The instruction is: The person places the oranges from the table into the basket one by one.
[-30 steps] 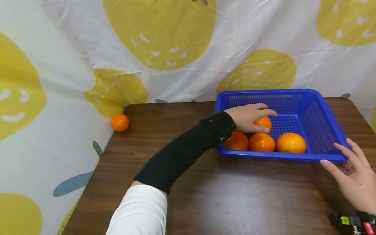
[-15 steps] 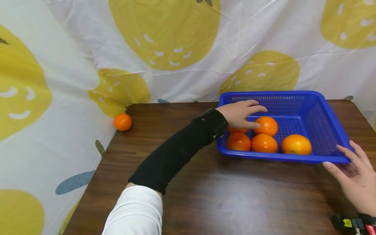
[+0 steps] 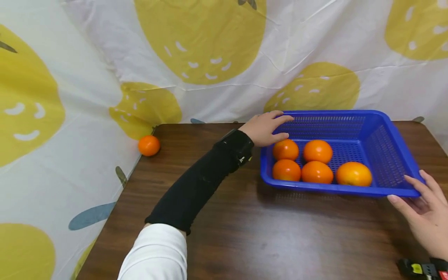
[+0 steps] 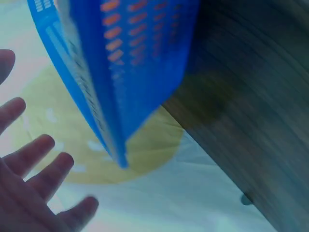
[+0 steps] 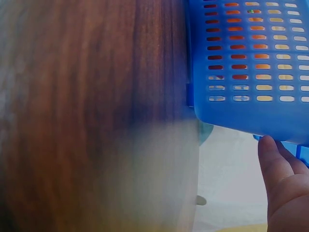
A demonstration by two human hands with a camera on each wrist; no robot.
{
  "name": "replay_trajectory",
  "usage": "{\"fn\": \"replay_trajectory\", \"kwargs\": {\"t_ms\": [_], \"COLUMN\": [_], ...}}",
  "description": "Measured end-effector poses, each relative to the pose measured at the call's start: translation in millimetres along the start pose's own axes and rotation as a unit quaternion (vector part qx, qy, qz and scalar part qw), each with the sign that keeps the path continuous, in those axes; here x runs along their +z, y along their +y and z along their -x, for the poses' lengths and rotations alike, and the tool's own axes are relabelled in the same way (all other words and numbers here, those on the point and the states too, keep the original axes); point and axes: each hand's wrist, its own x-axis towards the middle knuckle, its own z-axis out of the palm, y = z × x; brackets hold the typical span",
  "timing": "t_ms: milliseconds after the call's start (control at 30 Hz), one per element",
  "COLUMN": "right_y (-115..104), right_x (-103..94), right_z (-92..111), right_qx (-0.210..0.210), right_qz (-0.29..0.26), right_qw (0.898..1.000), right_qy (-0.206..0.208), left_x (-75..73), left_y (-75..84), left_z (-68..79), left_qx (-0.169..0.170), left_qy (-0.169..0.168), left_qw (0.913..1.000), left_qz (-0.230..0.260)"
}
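A blue plastic basket (image 3: 323,188) with slotted walls stands at the back right of the table. Inside lie several oranges (image 3: 316,172), gathered toward its left and front. My left hand (image 3: 264,128) is over the basket's left rim in the head view, fingers spread, holding nothing. In the left wrist view those fingers (image 4: 50,174) are apart from the blue wall. At the front right corner my right hand (image 3: 428,214) grips the basket's rim, fingers over it and thumb below. The right wrist view shows the thumb (image 5: 275,164) at the rim.
A lone orange (image 3: 149,146) sits at the back left corner of the brown wooden table (image 3: 245,229). White cloth (image 3: 231,101) with yellow fruit prints hangs behind and along the left side.
My left hand has drawn back leftward from above the oranges to the left rim, uncovering the fruit beneath it. The right hand keeps its hold on the corner.
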Motion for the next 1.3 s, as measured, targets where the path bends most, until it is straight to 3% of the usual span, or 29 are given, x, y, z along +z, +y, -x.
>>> {"fn": "replay_trajectory", "kwargs": {"t_ms": [200,567,867,1033,1300], "right_y": [0,4,3,1,4], "right_x": [0.1,1.5,1.5,2.4,2.5], "right_z": [-1,-2,-1,-2,0], "right_qx": [0.001,-0.015,0.001,-0.003,0.004], "right_qz": [-0.014,-0.035,-0.023,-0.020,-0.013], "right_qw": [1.000,0.999,1.000,1.000,1.000], "right_qy": [0.002,0.014,0.006,0.004,0.000], "left_x": [10.0,21.5,37.2,48.6,68.6], "left_y": [-24.7,-66.7,-108.2,-136.9,-171.8], "left_z": [9.0,31.7,64.3,87.6,113.5], "left_qx": [-0.046,-0.081,-0.129,-0.176,-0.212], "left_qy": [0.027,0.081,0.075,0.070,0.076], "left_qw": [0.9985,0.9908,0.9870,0.9801,0.9709], "left_qz": [0.014,0.072,0.059,0.059,0.082]}}
